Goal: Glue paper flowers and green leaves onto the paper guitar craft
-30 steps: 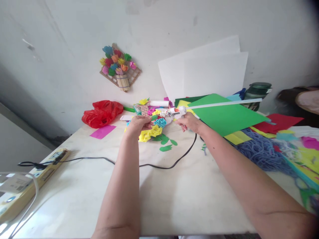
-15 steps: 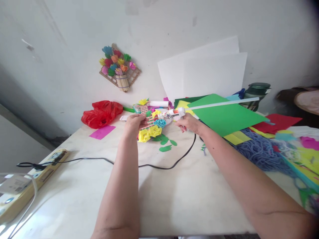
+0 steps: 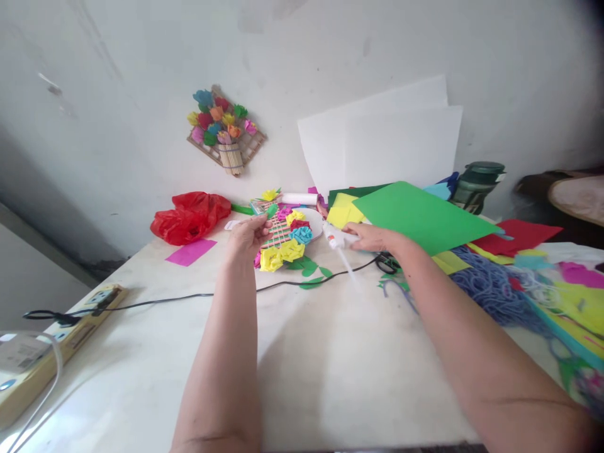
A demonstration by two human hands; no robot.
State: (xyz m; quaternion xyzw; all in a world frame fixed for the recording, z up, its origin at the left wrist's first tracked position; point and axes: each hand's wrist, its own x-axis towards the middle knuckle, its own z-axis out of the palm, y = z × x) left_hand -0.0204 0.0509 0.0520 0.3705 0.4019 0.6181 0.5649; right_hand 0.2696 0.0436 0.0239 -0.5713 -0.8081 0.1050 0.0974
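On the pale table [image 3: 302, 384], most likely in the middle of a gluing step — glue gun [image 3: 334, 235] in the right hand [image 3: 370, 238], single green leaf [image 3: 272, 211] in the left hand [image 3: 249, 236]. For the next move, probably calling for a light and steady hold on the leaf, and for care with the nozzle, possibly hot, to keep it away from skin and paper.

By size, first a big green sheet [image 3: 427, 217], lying beyond the right hand, over other coloured papers [image 3: 346, 212]. Then, between the two hands but nearer to the left one, the woven panel [image 3: 278, 233] with its paper flowers [image 3: 291, 250] in yellow, blue, red and pink. Partly covered at its left side by the left hand; cannot tell any contact there. Just to the right of the flowers, the glue gun, tilted, with its translucent stick toward the near side and blurred.

Right hand wrapped around the handle of the gun. Left hand half curled, thumb and fingertips pinched together on the leaf, close to the upper left of the panel. In front of the panel, loose leaves [image 3: 309, 270] on the table — apart from both hands.
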